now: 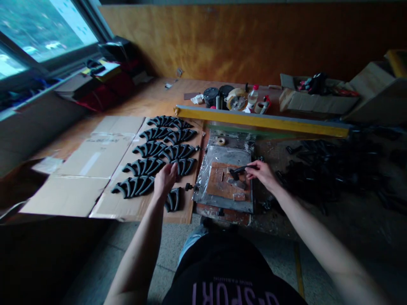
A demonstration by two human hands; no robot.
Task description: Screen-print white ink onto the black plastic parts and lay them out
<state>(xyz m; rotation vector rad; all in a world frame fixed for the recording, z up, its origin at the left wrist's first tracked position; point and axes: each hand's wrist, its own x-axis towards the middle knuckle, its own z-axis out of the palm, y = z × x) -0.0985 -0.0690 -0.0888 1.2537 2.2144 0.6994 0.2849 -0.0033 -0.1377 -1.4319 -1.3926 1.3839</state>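
Note:
Rows of curved black parts lie on the cardboard left of the middle. Over these rows is my left hand, its fingers drawn together; whatever it may hold is too small to make out. My right hand pinches the end of one black part above a small brown board. That board rests on a plastic-covered plate. A grey lump and a small light block sit on the board, just below the held part.
A long yellow bar crosses behind the plate. Beyond it stand dark tubs, a large tape roll and a bottle. A dark heap of black parts covers the right side. An open carton is at the back right.

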